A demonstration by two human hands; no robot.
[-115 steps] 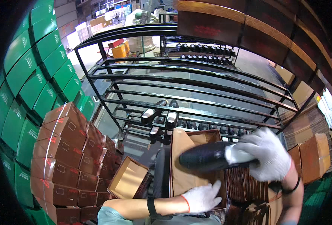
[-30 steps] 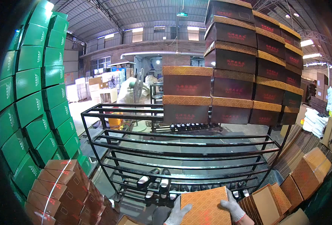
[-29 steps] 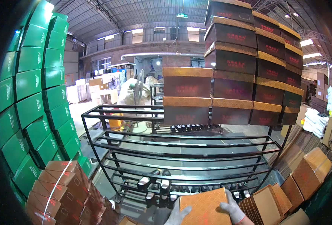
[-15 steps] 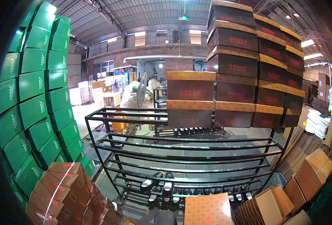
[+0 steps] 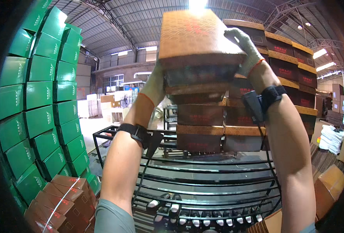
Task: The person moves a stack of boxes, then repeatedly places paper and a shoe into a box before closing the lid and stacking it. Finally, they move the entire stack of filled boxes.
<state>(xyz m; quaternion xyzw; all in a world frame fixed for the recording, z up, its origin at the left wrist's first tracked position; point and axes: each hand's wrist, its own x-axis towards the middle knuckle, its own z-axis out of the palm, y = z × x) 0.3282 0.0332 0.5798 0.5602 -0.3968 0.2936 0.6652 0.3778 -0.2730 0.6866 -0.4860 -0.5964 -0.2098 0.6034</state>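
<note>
A shoe box with an orange patterned lid (image 5: 191, 39) and dark sides is raised before me, high over the rack. My gloved left hand (image 5: 155, 82) presses its left side, the fingers mostly hidden behind the box. On the opposite side, my gloved right hand (image 5: 249, 49) grips it, fingers at the lid's edge. Directly under it shows a second box (image 5: 197, 91), blurred; whether it is carried along or rests on the stack below, I cannot tell. Behind these, similar dark boxes (image 5: 200, 114) with orange lids stand piled on the rack's top.
The black metal rack (image 5: 214, 169) spans the middle, with black-and-white shoes (image 5: 207, 218) along its bottom. Tall stacks of green boxes (image 5: 40, 95) rise at left. Strapped brown boxes (image 5: 65, 202) sit at lower left. Cardboard boxes (image 5: 329, 188) lie at lower right.
Both my hands have come into view, lifting a box with an orange lid. The orange-lidded box at the lower edge no longer shows there. The view has tilted slightly upward.
</note>
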